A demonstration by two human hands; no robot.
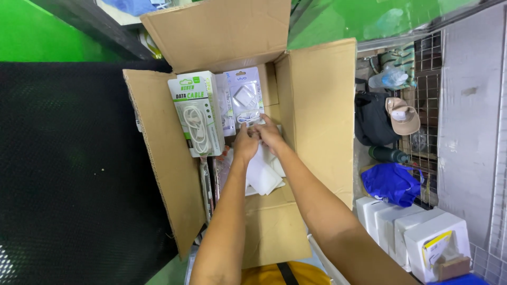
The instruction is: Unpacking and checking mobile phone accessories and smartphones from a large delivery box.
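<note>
Both hands — my left hand and right hand — pinch a clear blister-packed white charger inside the open brown cardboard box, near its far wall, beside a green-and-white cable pack — apparently mid-sorting; lifting it free likely needs a firm grip.

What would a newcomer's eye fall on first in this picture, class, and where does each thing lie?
First, the big open cardboard box in the middle, where the left hand and right hand meet over white packets. Next, the green-and-white cable pack standing at the box's left side, with a clear charger pack beside it. To the right, a blue cloth lies above a row of white boxes.
</note>
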